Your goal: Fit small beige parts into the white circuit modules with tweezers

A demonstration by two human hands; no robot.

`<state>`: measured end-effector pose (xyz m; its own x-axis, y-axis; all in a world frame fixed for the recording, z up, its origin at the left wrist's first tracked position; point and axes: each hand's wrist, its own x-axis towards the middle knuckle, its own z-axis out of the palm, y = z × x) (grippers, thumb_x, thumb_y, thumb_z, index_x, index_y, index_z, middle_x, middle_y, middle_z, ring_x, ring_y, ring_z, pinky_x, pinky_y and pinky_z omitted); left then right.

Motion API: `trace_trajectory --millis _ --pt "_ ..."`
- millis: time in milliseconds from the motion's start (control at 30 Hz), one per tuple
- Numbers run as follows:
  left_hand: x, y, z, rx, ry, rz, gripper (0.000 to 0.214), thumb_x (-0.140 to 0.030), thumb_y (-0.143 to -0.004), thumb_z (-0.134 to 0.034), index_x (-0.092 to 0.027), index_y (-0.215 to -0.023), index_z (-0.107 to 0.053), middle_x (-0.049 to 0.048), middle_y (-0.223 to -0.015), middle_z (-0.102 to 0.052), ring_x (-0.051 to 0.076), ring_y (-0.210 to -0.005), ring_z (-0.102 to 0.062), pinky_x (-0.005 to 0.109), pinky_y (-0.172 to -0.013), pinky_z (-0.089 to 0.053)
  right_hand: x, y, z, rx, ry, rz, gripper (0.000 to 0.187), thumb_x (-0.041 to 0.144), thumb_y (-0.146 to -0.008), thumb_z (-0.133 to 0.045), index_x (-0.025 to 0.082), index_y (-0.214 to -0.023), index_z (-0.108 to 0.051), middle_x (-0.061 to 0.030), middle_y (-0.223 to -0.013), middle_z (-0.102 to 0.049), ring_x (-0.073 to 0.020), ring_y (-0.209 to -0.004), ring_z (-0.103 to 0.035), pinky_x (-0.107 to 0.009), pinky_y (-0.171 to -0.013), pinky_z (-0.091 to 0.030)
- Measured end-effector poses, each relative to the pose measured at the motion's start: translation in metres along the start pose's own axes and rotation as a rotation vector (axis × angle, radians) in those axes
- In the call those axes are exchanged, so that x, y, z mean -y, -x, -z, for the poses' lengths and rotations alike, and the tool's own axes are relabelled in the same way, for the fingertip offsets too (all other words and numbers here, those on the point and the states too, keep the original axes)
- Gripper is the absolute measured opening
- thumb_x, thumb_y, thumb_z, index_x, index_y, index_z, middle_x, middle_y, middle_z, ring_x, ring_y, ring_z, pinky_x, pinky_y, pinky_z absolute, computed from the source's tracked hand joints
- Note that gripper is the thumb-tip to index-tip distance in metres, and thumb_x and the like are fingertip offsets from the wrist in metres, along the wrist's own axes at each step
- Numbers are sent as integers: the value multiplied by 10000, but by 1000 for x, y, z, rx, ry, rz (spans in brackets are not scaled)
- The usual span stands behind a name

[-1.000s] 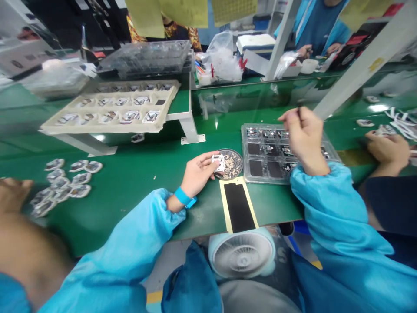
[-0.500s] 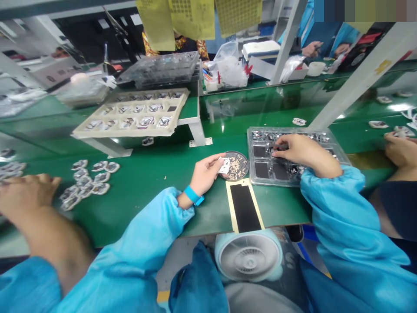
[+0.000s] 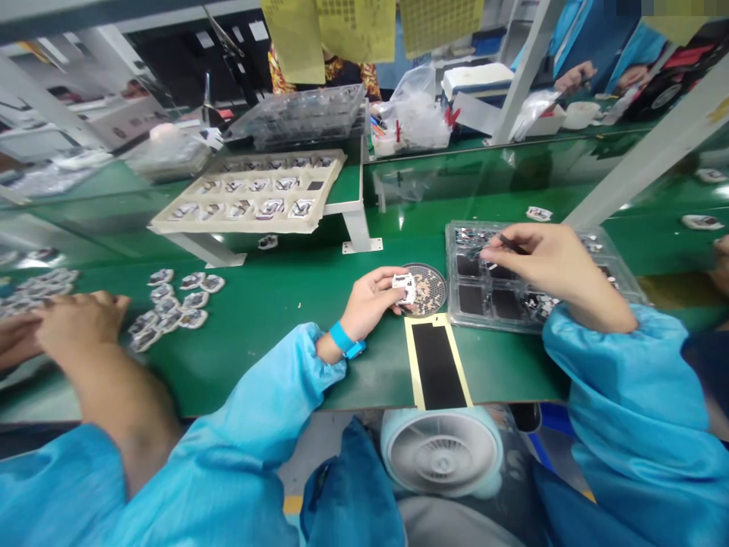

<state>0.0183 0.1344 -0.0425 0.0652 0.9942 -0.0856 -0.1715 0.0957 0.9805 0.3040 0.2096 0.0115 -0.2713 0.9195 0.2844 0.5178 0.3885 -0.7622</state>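
Note:
My left hand (image 3: 370, 302), with a blue band at the wrist, pinches a small white plastic part (image 3: 404, 289) with dark marks. It holds the part over the left edge of a round dark dish (image 3: 431, 282) strewn with tiny tan pieces. My right hand (image 3: 555, 262) is closed on dark, slim tweezers (image 3: 512, 244) above a clear compartment tray (image 3: 456, 315). Small black and silvery pieces lie in some of the tray's compartments. Whether the tweezer tips grip anything is too small to tell.
A yellow-edged black pad (image 3: 437, 365) lies below the dish. White parts (image 3: 168, 304) are grouped at left, near another person's hand (image 3: 83, 323). A cream tray (image 3: 239, 225) of parts stands on a raised shelf (image 3: 356, 190). A slanted white post (image 3: 643, 144) rises at right.
My right hand has lifted a little from the tray, and the tweezers show more clearly. My left hand has turned the white part slightly. The whole view has shifted.

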Motion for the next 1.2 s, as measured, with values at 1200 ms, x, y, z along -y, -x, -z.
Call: trace_trajectory --millis 1200 --pt "1 0 2 -25 131 28 555 -181 -722 -795 -132 -1265 -693 120 -1157 -758 208 -868 -757 317 -782 -634 32 23 -68 320 -504 -276 413 519 -698 -893 151 -810 -743 -44 -756 -728 -136 -649 -626 -262 -599 -478"
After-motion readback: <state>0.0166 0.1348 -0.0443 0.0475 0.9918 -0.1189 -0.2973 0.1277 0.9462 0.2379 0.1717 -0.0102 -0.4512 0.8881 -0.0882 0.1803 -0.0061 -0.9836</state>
